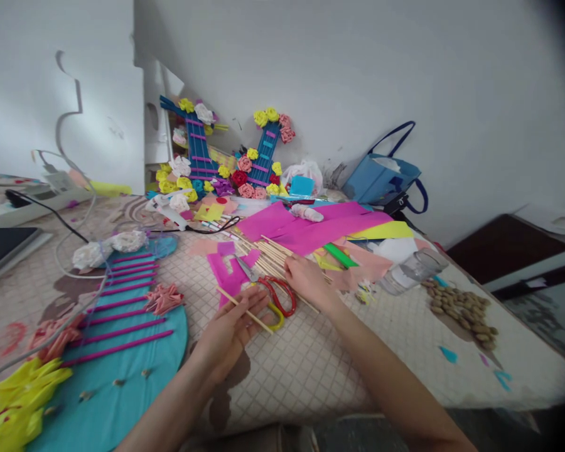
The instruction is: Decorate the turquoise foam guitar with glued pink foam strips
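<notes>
Hands, two: left hand (230, 333) and right hand (306, 279). Loose stick (245, 311), one. Bundle of sticks (268, 257), one, too many in it to count. Scissors (282, 298) with red and yellow loops, one pair or two, unclear. Upright blue frames (195, 147) with paper roses, two. Turquoise disc (122, 389), one, with roughly nine magenta strips (122, 304), two white paper flowers (91, 254) and one pink flower (164, 298). Blue bag (376, 179), one. Glass (412, 270), one. Heap of nuts (461, 311), one, uncounted.

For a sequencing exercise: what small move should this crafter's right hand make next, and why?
Likely shift the right hand to the scissors lying just beside it: the left hand already holds one stick, and pink paper lies next to the blades.
</notes>
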Available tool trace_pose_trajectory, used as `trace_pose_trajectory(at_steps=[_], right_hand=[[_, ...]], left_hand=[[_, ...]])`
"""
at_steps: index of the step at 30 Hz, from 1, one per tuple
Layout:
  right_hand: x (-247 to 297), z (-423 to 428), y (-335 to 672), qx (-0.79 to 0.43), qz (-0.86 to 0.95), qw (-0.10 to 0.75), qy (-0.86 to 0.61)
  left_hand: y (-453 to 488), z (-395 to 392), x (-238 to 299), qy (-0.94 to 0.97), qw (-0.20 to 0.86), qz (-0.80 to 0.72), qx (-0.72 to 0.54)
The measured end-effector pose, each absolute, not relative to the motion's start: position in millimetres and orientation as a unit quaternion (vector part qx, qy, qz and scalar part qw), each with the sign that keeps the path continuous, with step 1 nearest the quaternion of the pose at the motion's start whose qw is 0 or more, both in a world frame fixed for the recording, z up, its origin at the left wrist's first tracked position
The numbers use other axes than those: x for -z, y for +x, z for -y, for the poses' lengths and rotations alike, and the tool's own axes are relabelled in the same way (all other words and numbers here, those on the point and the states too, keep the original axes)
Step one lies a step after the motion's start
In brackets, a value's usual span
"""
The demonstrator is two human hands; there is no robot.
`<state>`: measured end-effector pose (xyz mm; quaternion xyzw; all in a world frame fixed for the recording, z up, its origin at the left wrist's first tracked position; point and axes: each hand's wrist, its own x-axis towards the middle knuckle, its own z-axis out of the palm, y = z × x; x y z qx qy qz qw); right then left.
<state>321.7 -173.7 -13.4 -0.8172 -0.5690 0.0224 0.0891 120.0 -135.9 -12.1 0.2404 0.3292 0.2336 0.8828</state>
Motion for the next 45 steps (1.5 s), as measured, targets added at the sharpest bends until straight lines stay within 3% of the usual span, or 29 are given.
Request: trace_pose_trajectory(at_steps=[12, 22, 36, 45], right_hand=[[0, 179, 342, -0.067, 0.579, 0.139, -0.800], [0, 128, 325, -0.028, 0.616, 0.116, -0.779], [10, 42, 308, -0.027, 0.566, 0.006, -0.824], [-31, 56, 321, -0.038, 0.586, 0.052, -0.808]], left_hand=[[117, 134, 11, 0.243, 0.882, -0.325, -0.239], [116, 135, 12, 0.238, 0.883, -0.327, -0.238], [116, 134, 15, 0.222, 0.887, -0.325, -0.240], [110, 133, 17, 0.223, 0.894, -0.307, -0.241]])
